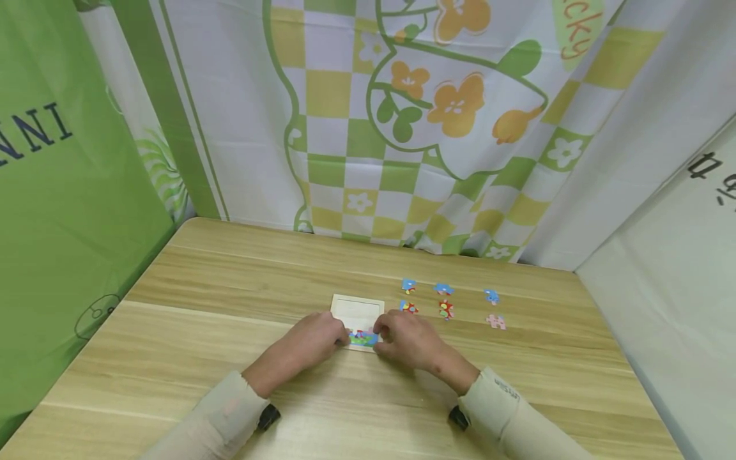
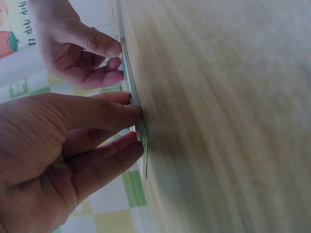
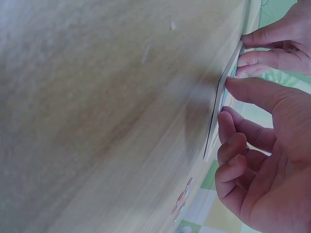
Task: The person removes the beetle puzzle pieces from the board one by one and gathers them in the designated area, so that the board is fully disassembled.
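Note:
A shallow wooden puzzle board [image 1: 358, 302] with a raised rim lies on the table. Colourful joined pieces [image 1: 363, 338] fill its near strip, while its far part shows bare pale backing. My left hand [image 1: 318, 332] grips the near left corner; the left wrist view shows the thumb [image 2: 114, 115] at the rim and fingertips over the board. On the right side, my right hand [image 1: 411, 340] holds the board between thumb and bent forefinger, fingertips by the pieces. Its other fingers [image 3: 233, 167] curl loosely. Both hands partly cover the board's sides.
Several loose jigsaw pieces lie right of the board: blue ones [image 1: 443, 289] farther back, a red one [image 1: 446, 310] and a pink one [image 1: 495, 321] nearer. A patterned curtain [image 1: 402, 191] hangs behind the wooden table [image 1: 230, 275]; a green cloth [image 1: 69, 191] hangs at the left.

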`<state>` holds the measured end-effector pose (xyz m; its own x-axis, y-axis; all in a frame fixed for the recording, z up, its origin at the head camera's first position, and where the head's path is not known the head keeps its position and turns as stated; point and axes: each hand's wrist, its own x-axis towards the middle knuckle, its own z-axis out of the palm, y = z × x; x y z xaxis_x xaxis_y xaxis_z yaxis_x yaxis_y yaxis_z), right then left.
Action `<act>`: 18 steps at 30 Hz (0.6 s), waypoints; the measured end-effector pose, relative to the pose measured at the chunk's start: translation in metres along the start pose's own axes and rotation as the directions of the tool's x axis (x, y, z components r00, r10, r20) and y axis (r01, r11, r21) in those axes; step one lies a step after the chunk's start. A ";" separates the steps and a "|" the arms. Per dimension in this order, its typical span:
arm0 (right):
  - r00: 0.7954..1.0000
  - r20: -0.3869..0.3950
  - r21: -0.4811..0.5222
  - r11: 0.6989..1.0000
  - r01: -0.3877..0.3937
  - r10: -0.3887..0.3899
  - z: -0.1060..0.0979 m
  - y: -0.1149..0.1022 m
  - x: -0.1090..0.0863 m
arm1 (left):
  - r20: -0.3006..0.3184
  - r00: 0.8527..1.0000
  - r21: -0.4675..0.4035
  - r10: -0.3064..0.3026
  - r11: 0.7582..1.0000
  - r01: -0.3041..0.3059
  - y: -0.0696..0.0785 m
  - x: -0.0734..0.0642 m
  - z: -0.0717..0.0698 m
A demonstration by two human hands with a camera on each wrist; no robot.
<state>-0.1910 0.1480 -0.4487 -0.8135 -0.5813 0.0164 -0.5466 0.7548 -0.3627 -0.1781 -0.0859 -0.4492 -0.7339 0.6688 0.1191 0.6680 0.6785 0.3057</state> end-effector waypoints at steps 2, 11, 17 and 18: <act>1.000 0.003 0.006 1.000 0.000 0.000 0.000 0.000 0.000 | -0.001 1.000 -0.007 -0.004 1.000 0.004 0.000 0.000 0.000; 1.000 0.008 0.033 0.999 -0.029 0.029 -0.002 -0.002 0.000 | 0.000 1.000 -0.011 -0.005 1.000 0.005 0.001 0.002 0.000; 0.999 0.009 0.031 0.998 -0.051 0.051 -0.002 -0.003 -0.001 | -0.003 1.000 0.004 0.005 1.000 -0.005 0.001 0.002 -0.001; 0.999 0.004 0.036 0.998 -0.048 0.048 -0.002 -0.003 -0.001 | -0.003 1.000 0.004 0.005 1.000 -0.005 0.001 0.002 -0.001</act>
<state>-0.1890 0.1470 -0.4456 -0.8383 -0.5452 -0.0045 -0.4990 0.7705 -0.3967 -0.1793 -0.0837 -0.4478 -0.7306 0.6715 0.1235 0.6724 0.6761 0.3013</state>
